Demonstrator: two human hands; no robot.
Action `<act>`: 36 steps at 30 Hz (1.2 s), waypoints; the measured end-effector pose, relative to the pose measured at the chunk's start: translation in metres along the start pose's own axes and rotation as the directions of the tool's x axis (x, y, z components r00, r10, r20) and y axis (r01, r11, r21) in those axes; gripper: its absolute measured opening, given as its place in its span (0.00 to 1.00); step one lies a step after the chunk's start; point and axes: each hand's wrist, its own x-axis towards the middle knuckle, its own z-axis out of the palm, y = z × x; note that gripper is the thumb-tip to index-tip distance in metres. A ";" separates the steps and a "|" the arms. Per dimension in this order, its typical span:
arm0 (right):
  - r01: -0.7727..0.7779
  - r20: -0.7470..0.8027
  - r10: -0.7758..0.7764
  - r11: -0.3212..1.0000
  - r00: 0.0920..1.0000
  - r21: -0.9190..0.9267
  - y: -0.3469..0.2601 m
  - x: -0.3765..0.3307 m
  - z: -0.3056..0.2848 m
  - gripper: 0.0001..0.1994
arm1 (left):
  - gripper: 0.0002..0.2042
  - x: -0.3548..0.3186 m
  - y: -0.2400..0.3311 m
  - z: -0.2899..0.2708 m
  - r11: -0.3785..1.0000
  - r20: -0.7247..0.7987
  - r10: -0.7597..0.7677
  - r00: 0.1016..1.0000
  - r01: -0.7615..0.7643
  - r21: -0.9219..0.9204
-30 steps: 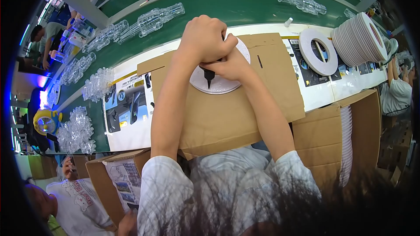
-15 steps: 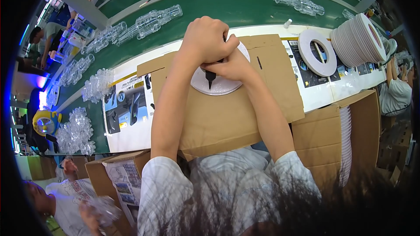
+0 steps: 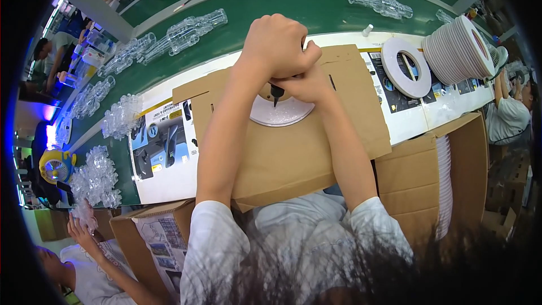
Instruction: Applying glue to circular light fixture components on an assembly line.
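Two hands are working close together over a cardboard sheet (image 3: 288, 161): the left hand (image 3: 275, 45) is overlapping the right from above, its fingers clenching into a fist (what is inside, I cannot tell from here), while the right hand (image 3: 309, 83) is wrapping its fingers round a black-tipped tool (image 3: 276, 95). That tip is pointing down at a white ring (image 3: 282, 115), touching or just above it, hard to call, and the ring is lying on the cardboard, partly hiding under both hands. Over to the right, a second ring (image 3: 389, 70) is resting beside a sideways stack of rings (image 3: 451, 53). Clear plastic pieces (image 3: 93, 181) are crowding the green surface (image 3: 293, 0) at the left.
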 end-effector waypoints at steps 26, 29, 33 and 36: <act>0.088 -0.020 -0.089 0.996 0.996 -0.014 0.012 0.006 -0.002 0.20 | 0.13 0.003 -0.007 0.009 1.000 0.022 -0.009 1.000 0.009 0.010; 0.058 -0.007 -0.058 0.998 0.998 -0.011 0.011 0.007 -0.004 0.21 | 0.13 0.004 -0.007 0.010 1.000 0.014 0.002 1.000 -0.002 0.013; 0.052 -0.018 -0.053 0.998 0.998 -0.025 0.010 0.006 -0.003 0.23 | 0.12 0.005 -0.005 0.010 1.000 0.037 -0.011 0.999 0.011 0.015; 0.095 -0.064 -0.094 0.995 0.994 0.012 0.005 0.005 -0.008 0.25 | 0.12 0.006 0.000 0.010 1.000 -0.012 -0.004 1.000 0.004 0.015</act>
